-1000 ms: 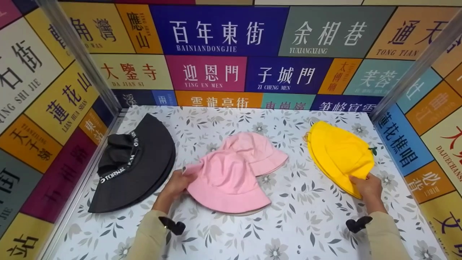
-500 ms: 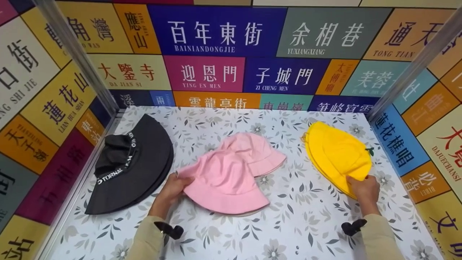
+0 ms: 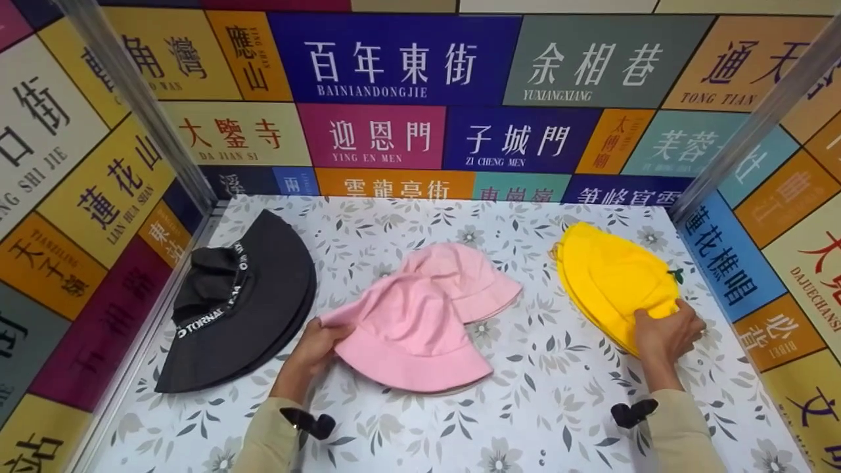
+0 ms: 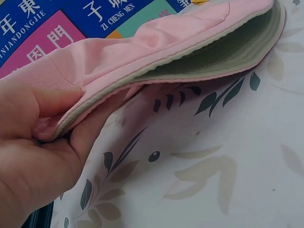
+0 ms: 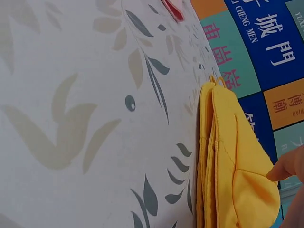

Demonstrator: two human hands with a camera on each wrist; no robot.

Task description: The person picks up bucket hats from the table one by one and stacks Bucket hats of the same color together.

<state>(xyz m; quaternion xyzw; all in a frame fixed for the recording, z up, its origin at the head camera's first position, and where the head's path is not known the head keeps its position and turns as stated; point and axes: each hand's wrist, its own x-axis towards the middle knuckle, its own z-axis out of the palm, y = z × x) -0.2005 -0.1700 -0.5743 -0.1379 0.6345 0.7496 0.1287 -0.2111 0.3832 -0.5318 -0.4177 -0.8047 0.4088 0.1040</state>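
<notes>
My left hand [image 3: 314,348] pinches the left brim end of a flattened pink bucket hat [image 3: 410,328]. In the left wrist view the thumb lies on top, fingers below, and the raised brim [image 4: 213,52] gapes to show a pale green lining. This hat overlaps a second pink hat [image 3: 463,272] behind it. On the right, a flattened yellow hat [image 3: 614,282] with a small green leaf lies slanted. My right hand [image 3: 667,332] is at its near right end, thumb and fingers spread apart; in the right wrist view a finger [image 5: 287,166] touches the crown.
A folded black bucket hat [image 3: 263,315] with a white-lettered band lies at the left. The leaf-patterned tabletop [image 3: 525,407] is enclosed by colourful sign-printed walls [image 3: 394,59] at the back and both sides, with metal posts [image 3: 755,125] at the corners.
My right hand has loosened from the yellow hat's brim and spread its fingers toward the crown's right side. My left hand keeps its pinch on the pink hat. The hats lie almost unchanged.
</notes>
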